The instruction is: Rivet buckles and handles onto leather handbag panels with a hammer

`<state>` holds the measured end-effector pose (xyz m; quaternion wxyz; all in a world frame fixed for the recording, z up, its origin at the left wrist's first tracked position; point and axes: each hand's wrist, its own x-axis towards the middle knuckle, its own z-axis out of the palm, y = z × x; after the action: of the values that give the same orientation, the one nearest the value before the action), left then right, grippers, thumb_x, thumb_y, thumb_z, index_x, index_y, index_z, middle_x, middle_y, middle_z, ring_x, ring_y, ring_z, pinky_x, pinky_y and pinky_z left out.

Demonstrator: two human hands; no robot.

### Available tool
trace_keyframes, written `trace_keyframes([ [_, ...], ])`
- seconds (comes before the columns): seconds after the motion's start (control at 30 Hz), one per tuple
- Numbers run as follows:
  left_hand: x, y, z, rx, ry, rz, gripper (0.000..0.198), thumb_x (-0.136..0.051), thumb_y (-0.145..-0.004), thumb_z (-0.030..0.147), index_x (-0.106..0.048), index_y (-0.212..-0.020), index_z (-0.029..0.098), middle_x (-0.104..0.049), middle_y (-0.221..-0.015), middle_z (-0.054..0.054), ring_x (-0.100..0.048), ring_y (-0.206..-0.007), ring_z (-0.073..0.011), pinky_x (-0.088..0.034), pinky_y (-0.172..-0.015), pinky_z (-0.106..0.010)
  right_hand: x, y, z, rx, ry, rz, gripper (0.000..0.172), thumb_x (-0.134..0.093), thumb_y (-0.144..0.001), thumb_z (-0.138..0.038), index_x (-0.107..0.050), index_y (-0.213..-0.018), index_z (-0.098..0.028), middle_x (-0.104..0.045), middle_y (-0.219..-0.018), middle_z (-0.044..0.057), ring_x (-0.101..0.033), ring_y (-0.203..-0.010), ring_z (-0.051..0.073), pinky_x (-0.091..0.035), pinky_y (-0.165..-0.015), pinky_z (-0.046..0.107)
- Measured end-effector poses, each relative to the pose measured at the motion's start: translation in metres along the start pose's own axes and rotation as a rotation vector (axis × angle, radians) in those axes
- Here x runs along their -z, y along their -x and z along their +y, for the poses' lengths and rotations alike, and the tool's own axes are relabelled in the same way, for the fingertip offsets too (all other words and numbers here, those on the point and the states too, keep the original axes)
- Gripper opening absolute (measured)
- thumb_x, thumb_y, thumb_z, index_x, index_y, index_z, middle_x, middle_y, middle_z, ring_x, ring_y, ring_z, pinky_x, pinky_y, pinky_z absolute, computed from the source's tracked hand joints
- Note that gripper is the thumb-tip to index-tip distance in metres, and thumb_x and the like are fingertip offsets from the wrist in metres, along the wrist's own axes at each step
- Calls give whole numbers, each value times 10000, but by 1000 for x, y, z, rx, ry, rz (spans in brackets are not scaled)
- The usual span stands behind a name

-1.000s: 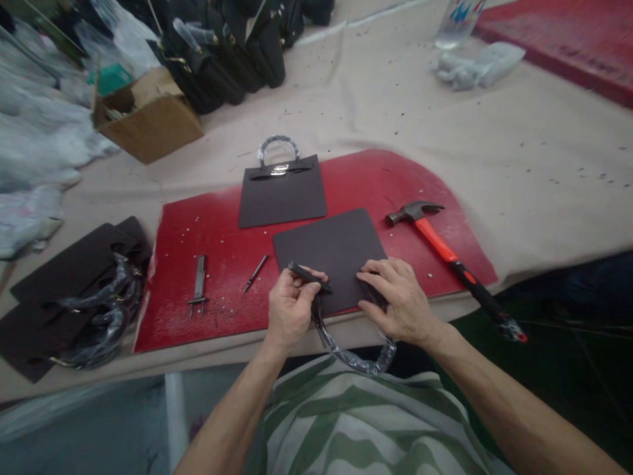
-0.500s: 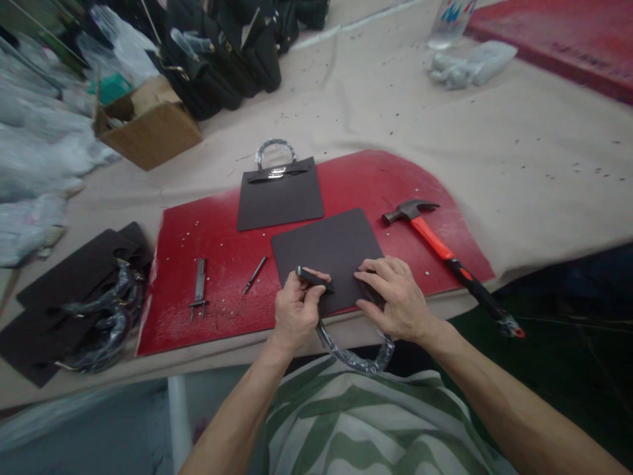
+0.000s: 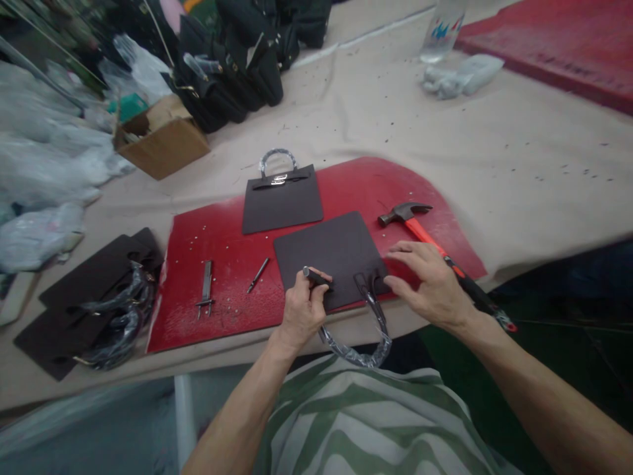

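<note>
Head view is showing the left hand (image 3: 302, 311) gripping a slim dark metal punch (image 3: 315, 276) over the near edge of the matte dark-brown rectangular panel (image 3: 329, 254) lying on the red board (image 3: 425, 188). The right hand (image 3: 435, 290) is hovering open and empty at the panel's near right corner. Pressing the panel flat is advisable, since its glossy plastic-wrapped curved handle (image 3: 357, 349) is hanging past the board's near edge.

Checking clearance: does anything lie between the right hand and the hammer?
Nothing visible does. The right hand, open, covers part of the handle of the hammer in this view; the dark panel lies to its left. The left hand holds a punch.
</note>
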<state>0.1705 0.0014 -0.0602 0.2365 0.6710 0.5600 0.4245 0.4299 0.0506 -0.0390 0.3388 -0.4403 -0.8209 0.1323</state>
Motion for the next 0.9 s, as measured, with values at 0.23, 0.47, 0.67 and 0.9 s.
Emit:
trace_keyframes([
  [0.23, -4, 3, -3, -100, -104, -4, 118, -492, -944, 176, -525, -1049, 218, -711, -962, -64, -724, -840, -175, -583, -778, -269, 28, 14, 52, -254, 437, -8, 254, -585, -856, -367, -626, -1019, -176, -602, -976, 179, -574, -917, 374, -500, -783, 537],
  [0.47, -5, 1, -8, -119, -118, -57, 122, -497, -943, 204, -524, -1061, 224, -717, -981, -75, -731, -876, -186, -585, -780, -269, 35, -6, 46, -746, -45, -193, 162, -672, -680, -206, -513, -705, -225, -527, -638, 42, -529, -597, 222, -419, -560, 351],
  [0.67, -4, -3, -10, -110, -48, -66, 145, -485, -933, 174, -516, -1063, 231, -719, -974, -62, -728, -888, -184, -583, -810, -292, 33, -21, 13, -1090, -900, -296, 124, -576, -731, -280, -478, -766, -211, -456, -616, -21, -376, -450, 102, -351, -413, 233],
  [0.9, -4, -4, -7, -175, -71, -63, 145, -478, -934, 170, -529, -1056, 230, -724, -953, -54, -730, -884, -188, -577, -780, -283, 43, -22, -36, -850, -737, -160, 299, -503, -909, -516, -452, -822, -234, -428, -613, -53, -340, -408, 92, -266, -372, 222],
])
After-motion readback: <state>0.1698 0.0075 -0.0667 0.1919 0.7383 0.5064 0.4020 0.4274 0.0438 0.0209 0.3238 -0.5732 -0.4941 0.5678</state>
